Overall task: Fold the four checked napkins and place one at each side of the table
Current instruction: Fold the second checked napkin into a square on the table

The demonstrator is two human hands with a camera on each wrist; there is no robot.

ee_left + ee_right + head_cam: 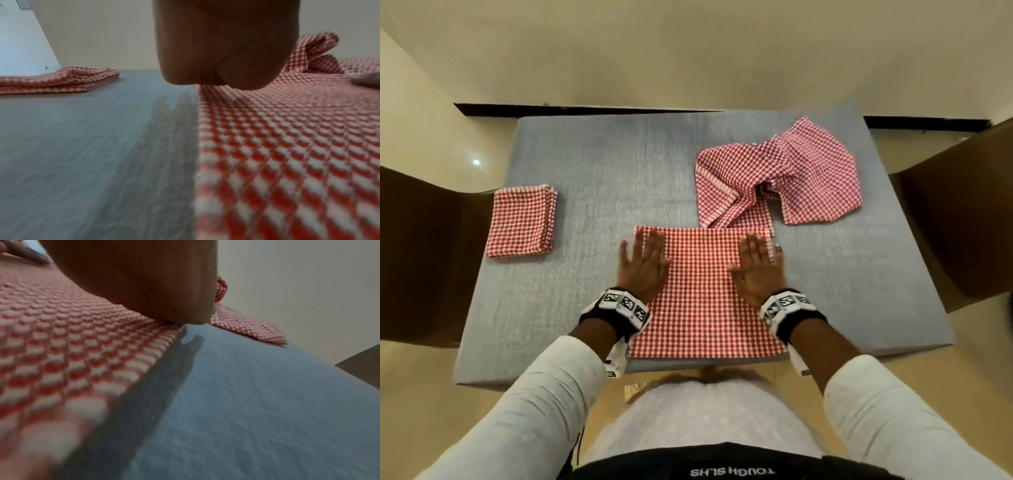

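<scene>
A red-and-white checked napkin point(703, 294) lies flat at the near edge of the grey-blue table point(602, 178). My left hand point(643, 263) presses flat on its left edge with the fingers spread. Flat on its right edge lies my right hand point(758, 267), fingers straight. A folded napkin point(520, 221) sits by the table's left side, also seen in the left wrist view point(61, 79). A crumpled heap of checked napkins point(780, 174) lies at the back right. In both wrist views the palms hide the fingers: left hand point(222, 45), right hand point(144, 282), napkin point(287, 146), napkin point(61, 337).
Brown chairs stand at the table's left point(424, 257) and right point(962, 219). The far wall point(688, 51) runs just behind the table. Bare tabletop shows between the folded napkin and the flat one, and at the near right corner point(876, 291).
</scene>
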